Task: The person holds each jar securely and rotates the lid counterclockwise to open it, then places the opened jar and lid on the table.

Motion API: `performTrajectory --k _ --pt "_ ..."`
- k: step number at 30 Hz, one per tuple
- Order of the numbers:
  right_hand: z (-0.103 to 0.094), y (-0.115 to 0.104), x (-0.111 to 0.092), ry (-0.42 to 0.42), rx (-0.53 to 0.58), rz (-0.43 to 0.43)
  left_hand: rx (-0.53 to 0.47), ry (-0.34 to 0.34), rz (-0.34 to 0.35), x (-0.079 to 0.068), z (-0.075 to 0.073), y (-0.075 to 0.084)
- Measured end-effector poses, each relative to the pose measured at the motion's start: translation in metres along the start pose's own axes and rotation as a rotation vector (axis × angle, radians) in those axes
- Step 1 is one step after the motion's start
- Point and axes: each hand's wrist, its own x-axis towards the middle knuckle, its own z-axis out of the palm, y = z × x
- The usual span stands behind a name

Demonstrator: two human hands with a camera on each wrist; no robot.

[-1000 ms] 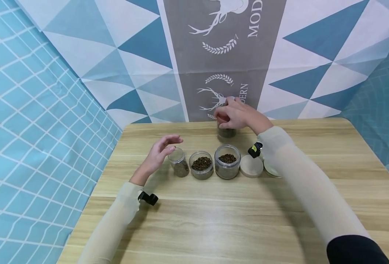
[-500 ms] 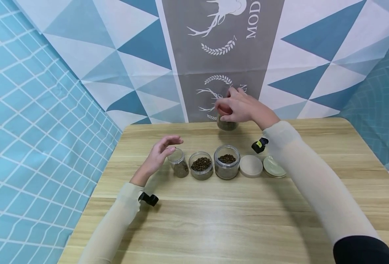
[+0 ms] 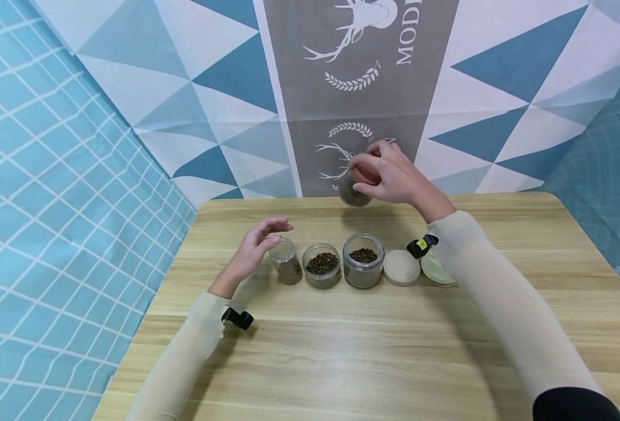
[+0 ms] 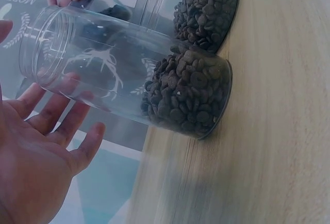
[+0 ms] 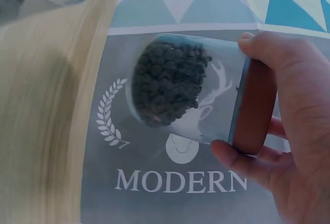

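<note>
My right hand (image 3: 391, 175) grips a clear jar (image 3: 353, 194) by its brownish-red lid (image 5: 256, 108), with thumb and fingers around the lid. This jar hangs above the table's back edge, tilted, and dark brown pellets (image 5: 165, 77) lie in its lower part. My left hand (image 3: 252, 251) is held beside a tall, narrow jar (image 3: 290, 272), its fingers loosely bent and holding nothing. In the left wrist view those fingers spread around the jar's upper side; whether they touch it I cannot tell. The tall jar has no lid and is partly filled with brown pellets (image 4: 188, 92).
To the tall jar's right stand a short lidless jar (image 3: 324, 282) and a wider lidless jar (image 3: 362, 276), both holding pellets. A whitish lid (image 3: 401, 269) and a pale green lid (image 3: 435, 270) lie farther right on the wooden table (image 3: 331, 362). Patterned cloth (image 3: 362, 105) hangs behind.
My right hand has raised the lidded jar from near the table's back and tilted it, its base swinging left. The left hand and the other jars stay in place.
</note>
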Motion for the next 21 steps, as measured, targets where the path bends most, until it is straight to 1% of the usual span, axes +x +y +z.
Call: performTrajectory --k 4,8,15,18,21 --pt "0.006 -0.001 -0.007 0.091 0.054 -0.020 -0.011 0.000 -0.007 0.000 0.000 0.001" --pt "0.012 -0.001 -0.013 0.150 0.106 -0.020 -0.013 0.001 -0.009 0.000 0.000 0.001" --pt "0.015 -0.005 -0.022 0.208 0.189 0.015 -0.015 0.009 -0.010 0.001 -0.001 0.001" --pt "0.015 -0.005 -0.023 0.219 0.199 0.015 0.020 0.014 -0.021 0.001 -0.002 0.003" --pt "0.016 -0.006 -0.024 0.227 0.212 0.018 0.077 0.020 -0.042 0.003 -0.004 0.006"
